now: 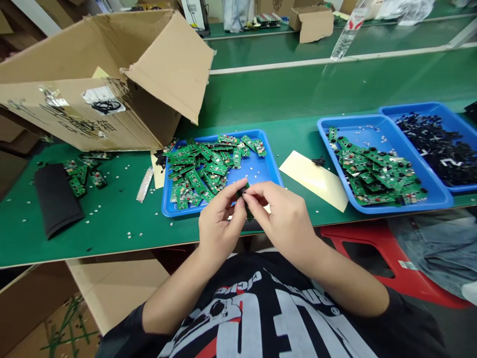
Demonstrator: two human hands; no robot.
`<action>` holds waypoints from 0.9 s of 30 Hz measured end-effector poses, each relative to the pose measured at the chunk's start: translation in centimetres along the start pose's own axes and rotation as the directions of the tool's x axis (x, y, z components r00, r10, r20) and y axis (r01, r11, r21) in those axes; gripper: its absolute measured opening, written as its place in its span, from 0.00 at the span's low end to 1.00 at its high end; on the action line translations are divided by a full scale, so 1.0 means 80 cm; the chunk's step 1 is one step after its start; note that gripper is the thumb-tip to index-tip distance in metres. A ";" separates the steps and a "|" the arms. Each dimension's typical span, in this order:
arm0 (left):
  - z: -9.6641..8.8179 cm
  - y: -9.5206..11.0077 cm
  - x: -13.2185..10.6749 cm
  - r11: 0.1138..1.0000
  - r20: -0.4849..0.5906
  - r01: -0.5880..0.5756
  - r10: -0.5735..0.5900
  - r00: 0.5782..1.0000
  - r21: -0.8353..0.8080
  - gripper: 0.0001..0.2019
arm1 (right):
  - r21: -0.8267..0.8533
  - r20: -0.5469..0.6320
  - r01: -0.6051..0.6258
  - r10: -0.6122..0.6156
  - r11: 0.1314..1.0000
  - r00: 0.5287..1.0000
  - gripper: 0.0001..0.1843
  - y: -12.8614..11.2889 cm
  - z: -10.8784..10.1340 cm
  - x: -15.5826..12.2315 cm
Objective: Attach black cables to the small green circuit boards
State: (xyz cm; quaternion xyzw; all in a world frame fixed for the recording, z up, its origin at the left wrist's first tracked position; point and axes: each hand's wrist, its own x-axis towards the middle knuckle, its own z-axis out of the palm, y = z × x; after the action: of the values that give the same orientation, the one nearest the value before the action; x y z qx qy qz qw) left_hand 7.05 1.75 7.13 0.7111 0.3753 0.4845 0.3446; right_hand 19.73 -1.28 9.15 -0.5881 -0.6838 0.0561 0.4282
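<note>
My left hand and my right hand meet at the front edge of the bench. Between them is a small green circuit board, partly hidden by my fingers. My left thumb and fingers grip it, while my right thumb and forefinger pinch at its upper end, where something small and black shows; its kind I cannot make out. Just beyond my hands lies a blue tray with a heap of green circuit boards.
On the right, one blue tray carries more boards; another holds small black parts. A cardboard box stands at left, near a black sleeve. Yellow paper lies between trays. A red stool is below right.
</note>
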 end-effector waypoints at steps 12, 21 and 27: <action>-0.007 0.002 0.009 0.986 0.013 0.154 -0.153 0.988 -0.069 0.12 | -0.098 0.052 0.123 -0.118 0.988 0.992 0.09 0.009 -0.012 0.002; -0.007 -0.001 0.012 0.977 0.029 0.197 -0.195 0.980 -0.078 0.12 | -0.261 0.027 0.215 -0.216 0.941 0.976 0.11 0.005 -0.009 0.006; -0.008 -0.002 0.014 0.962 0.070 0.255 -0.250 0.966 -0.094 0.11 | -0.224 0.016 0.219 -0.221 0.950 0.975 0.12 0.013 -0.003 0.007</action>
State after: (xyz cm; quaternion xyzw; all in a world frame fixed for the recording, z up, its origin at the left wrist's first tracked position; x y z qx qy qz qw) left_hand 6.69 2.91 7.68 0.6526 0.4276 0.4345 0.4500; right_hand 20.67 -0.62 8.98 -0.5530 -0.7450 -0.0724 0.3659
